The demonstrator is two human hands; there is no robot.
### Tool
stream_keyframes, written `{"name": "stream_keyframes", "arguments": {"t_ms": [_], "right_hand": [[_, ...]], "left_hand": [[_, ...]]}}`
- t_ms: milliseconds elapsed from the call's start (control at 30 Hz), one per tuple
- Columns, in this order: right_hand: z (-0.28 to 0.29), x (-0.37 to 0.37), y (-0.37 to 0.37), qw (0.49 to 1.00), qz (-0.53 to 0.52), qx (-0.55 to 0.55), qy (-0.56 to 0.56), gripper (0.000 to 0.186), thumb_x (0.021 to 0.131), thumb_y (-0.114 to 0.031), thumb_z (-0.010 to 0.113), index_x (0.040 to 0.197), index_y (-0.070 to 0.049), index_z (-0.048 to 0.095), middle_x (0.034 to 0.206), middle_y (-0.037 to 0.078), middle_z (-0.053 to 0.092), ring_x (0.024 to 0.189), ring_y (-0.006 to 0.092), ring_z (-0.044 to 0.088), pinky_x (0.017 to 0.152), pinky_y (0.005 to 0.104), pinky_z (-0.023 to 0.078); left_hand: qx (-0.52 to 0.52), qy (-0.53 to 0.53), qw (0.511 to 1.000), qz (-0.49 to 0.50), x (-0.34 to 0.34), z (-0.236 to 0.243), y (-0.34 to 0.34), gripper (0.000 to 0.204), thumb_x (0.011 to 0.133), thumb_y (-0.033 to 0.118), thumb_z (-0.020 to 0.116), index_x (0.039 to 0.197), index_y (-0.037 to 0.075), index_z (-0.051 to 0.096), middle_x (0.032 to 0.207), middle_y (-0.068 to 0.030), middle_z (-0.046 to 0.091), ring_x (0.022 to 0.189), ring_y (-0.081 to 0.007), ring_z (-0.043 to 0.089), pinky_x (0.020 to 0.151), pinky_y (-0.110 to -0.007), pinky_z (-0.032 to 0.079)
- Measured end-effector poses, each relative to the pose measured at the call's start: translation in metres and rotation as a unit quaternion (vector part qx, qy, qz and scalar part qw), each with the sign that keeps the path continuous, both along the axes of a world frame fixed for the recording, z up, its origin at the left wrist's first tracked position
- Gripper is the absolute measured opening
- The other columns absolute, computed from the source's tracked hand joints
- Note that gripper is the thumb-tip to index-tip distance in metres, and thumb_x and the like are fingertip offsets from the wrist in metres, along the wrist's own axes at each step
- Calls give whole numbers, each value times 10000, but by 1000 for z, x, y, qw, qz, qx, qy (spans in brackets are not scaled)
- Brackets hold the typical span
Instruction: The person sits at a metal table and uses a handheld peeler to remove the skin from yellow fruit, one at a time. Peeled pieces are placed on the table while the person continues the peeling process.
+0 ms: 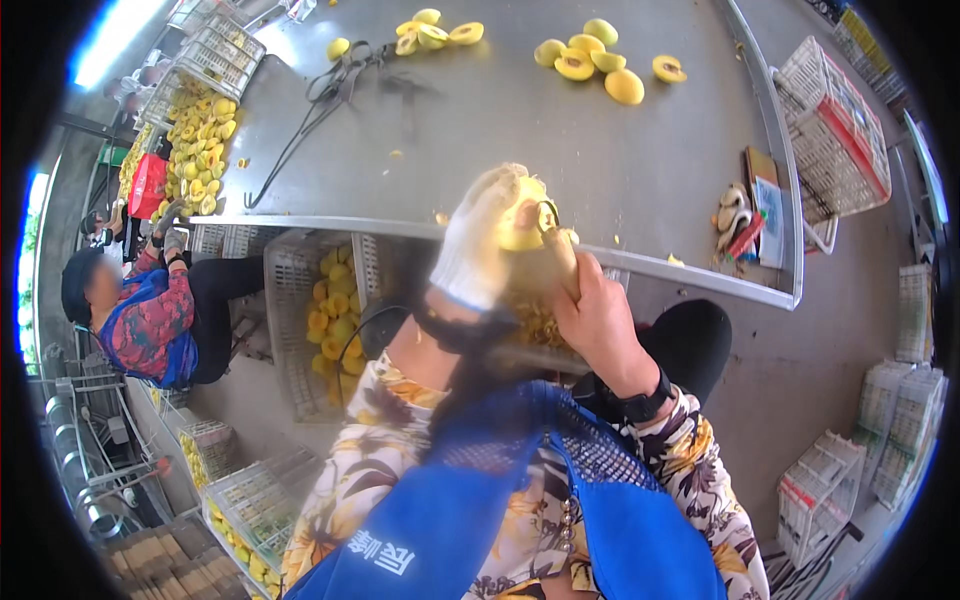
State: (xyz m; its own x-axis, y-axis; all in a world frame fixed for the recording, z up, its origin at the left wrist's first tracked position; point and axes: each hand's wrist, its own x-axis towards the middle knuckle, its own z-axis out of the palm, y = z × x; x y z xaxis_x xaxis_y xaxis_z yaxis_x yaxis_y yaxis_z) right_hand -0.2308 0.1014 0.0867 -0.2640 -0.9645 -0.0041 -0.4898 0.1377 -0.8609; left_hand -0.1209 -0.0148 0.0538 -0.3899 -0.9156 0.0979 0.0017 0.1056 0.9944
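Note:
My left hand point(470, 245), in a white knit glove, grips a yellow peach half point(516, 228) above the near edge of the metal table point(440, 140). The cut face with its reddish hollow shows beside the gloved fingers. My bare right hand point(600, 325) is closed around the pale handle of a pitting knife point(563, 265). Its looped metal blade touches the peach half at the flesh. Part of the blade and of my left fingers is hidden or blurred.
Yellow peach halves point(574, 65) lie at the table's far side, near a dark metal tool with a long rod point(285, 160). A crate of peaches point(285, 345) stands lower left. Scraps lie below my hands. A co-worker point(150, 315) sits left. White crates point(835, 125) stand right.

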Motion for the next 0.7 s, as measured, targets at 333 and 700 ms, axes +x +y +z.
{"name": "stream_keyframes", "arguments": {"t_ms": [333, 700], "right_hand": [[-20, 20, 49, 996, 23, -37, 75, 232, 737, -82, 528, 870, 42, 384, 658, 299, 519, 683, 471, 521, 584, 487, 417], [-43, 15, 65, 988, 126, 44, 79, 250, 727, -88, 543, 849, 64, 386, 667, 312, 515, 706, 476, 517, 599, 482, 414]], "left_hand": [[262, 287, 921, 1, -4, 1, 64, 289, 871, 179, 480, 1104, 8, 465, 1014, -153, 557, 891, -267, 568, 758, -361, 498], [-54, -73, 987, -136, 12, -8, 63, 179, 876, 184, 514, 941, 21, 547, 870, -77, 606, 790, -163, 584, 690, -257, 475]]}}
